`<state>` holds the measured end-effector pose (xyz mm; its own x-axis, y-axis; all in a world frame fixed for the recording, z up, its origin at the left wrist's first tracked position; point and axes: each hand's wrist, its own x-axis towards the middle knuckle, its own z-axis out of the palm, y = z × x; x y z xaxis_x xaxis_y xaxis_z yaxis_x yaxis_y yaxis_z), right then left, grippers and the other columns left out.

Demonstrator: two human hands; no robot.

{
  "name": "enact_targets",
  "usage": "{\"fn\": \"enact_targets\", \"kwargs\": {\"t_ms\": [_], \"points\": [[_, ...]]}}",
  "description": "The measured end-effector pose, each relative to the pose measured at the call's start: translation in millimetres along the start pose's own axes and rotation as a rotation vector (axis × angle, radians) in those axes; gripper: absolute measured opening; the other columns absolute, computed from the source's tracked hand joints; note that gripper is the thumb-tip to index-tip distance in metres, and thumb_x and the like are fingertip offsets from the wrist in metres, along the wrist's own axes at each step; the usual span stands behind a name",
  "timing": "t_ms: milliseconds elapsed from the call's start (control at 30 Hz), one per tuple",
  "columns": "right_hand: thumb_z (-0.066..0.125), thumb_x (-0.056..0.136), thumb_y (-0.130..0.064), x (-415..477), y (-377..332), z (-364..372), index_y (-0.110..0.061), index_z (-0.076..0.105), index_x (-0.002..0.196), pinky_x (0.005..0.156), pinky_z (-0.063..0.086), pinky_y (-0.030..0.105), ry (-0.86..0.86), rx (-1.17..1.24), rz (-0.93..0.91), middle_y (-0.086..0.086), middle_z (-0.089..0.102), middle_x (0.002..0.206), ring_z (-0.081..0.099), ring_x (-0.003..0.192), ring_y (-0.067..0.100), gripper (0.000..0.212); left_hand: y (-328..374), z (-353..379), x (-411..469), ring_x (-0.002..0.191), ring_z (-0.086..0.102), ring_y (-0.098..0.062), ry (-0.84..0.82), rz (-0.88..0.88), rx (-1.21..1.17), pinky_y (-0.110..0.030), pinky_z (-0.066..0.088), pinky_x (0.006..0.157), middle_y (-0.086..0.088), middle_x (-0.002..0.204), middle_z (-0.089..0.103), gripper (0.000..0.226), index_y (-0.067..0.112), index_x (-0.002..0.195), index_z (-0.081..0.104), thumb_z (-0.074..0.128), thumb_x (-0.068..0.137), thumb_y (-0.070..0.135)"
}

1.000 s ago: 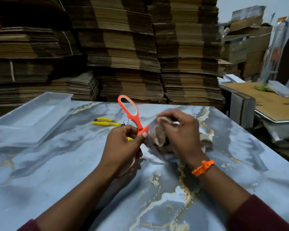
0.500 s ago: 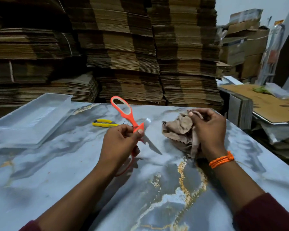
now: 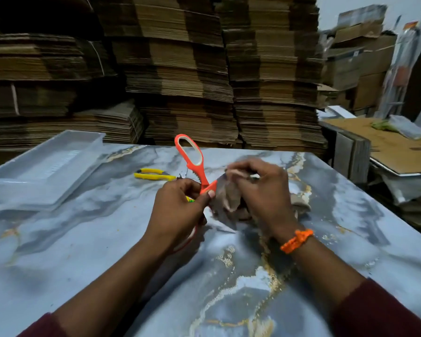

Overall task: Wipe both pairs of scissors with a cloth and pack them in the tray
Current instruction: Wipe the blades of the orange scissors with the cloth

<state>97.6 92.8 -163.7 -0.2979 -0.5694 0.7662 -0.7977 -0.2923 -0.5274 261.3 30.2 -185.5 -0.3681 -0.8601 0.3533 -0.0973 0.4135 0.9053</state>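
Observation:
My left hand (image 3: 178, 210) grips the orange scissors (image 3: 192, 159) near the pivot, with one handle loop pointing up and away and the other below my palm. My right hand (image 3: 263, 193) holds a crumpled beige cloth (image 3: 226, 195) bunched over the blades, which are mostly hidden under it. The yellow-handled scissors (image 3: 152, 173) lie flat on the marble table (image 3: 83, 239) just beyond my left hand. A clear plastic tray (image 3: 44, 166) sits at the table's far left.
Tall stacks of flattened cardboard (image 3: 204, 69) stand behind the table. To the right is a lower bench with a cardboard sheet (image 3: 387, 144) and loose boxes. The table's right edge runs diagonally near my right forearm.
My right hand, which had drawn the cloth off to the right and bared the blade, has come back left and covers the blades with the cloth again.

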Motion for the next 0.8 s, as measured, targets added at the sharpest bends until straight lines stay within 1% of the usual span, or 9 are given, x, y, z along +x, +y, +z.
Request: {"fn": "enact_targets", "kwargs": {"t_ms": [67,200,233,367,467,533,633,733,800], "points": [[0.077,0.083,0.0,4,5,-5,-0.015,0.081,0.093,0.083,0.06,0.027,0.098,-0.031,0.05,-0.007,0.078,0.091,0.071,0.089,0.001,0.019,0,0,0,0.042,0.064,-0.027,-0.017,-0.02,-0.057,-0.032,0.049,0.052,-0.017,0.072,0.074,0.02,0.005,0.078,0.071,0.076,0.091,0.019],[0.075,0.077,0.007,-5,1,-3,-0.009,0.081,0.092,0.081,0.057,0.023,0.065,-0.129,-0.103,0.001,0.077,0.09,0.072,0.086,0.01,0.023,0,-2,2,0.043,0.062,-0.028,0.003,-0.042,-0.109,-0.035,0.05,0.054,-0.02,0.067,0.073,0.023,0.008,0.074,0.071,0.077,0.091,0.023],[0.075,0.077,0.007,-3,7,-3,-0.009,0.081,0.091,0.082,0.058,0.023,0.063,-0.129,-0.084,0.0,0.077,0.089,0.072,0.086,0.009,0.022,1,-1,2,0.044,0.061,-0.029,0.001,-0.045,-0.124,-0.037,0.05,0.055,-0.021,0.067,0.073,0.023,0.009,0.073,0.072,0.077,0.091,0.024],[0.078,0.082,-0.002,17,35,-19,-0.017,0.081,0.088,0.084,0.06,0.024,0.135,-0.083,0.202,-0.008,0.078,0.086,0.073,0.085,0.001,0.016,6,1,2,0.044,0.058,-0.028,-0.043,-0.063,-0.206,-0.039,0.05,0.055,-0.026,0.072,0.073,0.021,0.004,0.078,0.072,0.076,0.091,0.021],[0.079,0.086,-0.007,14,28,-34,-0.019,0.079,0.092,0.079,0.054,0.01,0.224,-0.089,0.189,-0.012,0.076,0.088,0.071,0.088,0.0,0.014,7,0,4,0.043,0.059,-0.023,0.015,-0.105,-0.26,-0.037,0.053,0.054,-0.015,0.064,0.073,0.022,0.006,0.074,0.071,0.075,0.092,0.017],[0.078,0.086,-0.006,6,9,-28,-0.017,0.079,0.096,0.08,0.055,0.015,0.156,-0.04,0.05,-0.009,0.077,0.093,0.072,0.09,0.001,0.015,7,-1,4,0.043,0.058,-0.021,0.045,-0.123,-0.265,-0.036,0.052,0.052,-0.013,0.061,0.072,0.023,0.001,0.075,0.072,0.075,0.092,0.017],[0.08,0.08,-0.002,-8,-6,0,-0.012,0.08,0.098,0.079,0.059,0.026,-0.082,-0.099,-0.204,0.001,0.077,0.095,0.073,0.087,0.011,0.02,8,2,1,0.042,0.059,-0.021,0.048,-0.11,-0.251,-0.032,0.051,0.047,-0.023,0.063,0.068,0.025,-0.005,0.079,0.07,0.074,0.092,0.016],[0.078,0.077,0.002,0,0,3,-0.011,0.082,0.096,0.083,0.059,0.032,0.001,-0.025,-0.096,0.0,0.079,0.095,0.074,0.09,0.008,0.024,7,2,-1,0.045,0.062,-0.026,0.025,-0.081,-0.214,-0.036,0.052,0.049,-0.025,0.068,0.071,0.026,-0.001,0.078,0.07,0.075,0.092,0.021],[0.077,0.078,0.003,-3,-2,1,-0.012,0.082,0.096,0.083,0.06,0.032,0.013,-0.039,-0.102,0.0,0.079,0.095,0.074,0.09,0.009,0.024,6,3,-2,0.046,0.063,-0.029,0.022,-0.079,-0.205,-0.038,0.054,0.052,-0.023,0.067,0.071,0.025,0.003,0.075,0.07,0.076,0.092,0.021]]}}
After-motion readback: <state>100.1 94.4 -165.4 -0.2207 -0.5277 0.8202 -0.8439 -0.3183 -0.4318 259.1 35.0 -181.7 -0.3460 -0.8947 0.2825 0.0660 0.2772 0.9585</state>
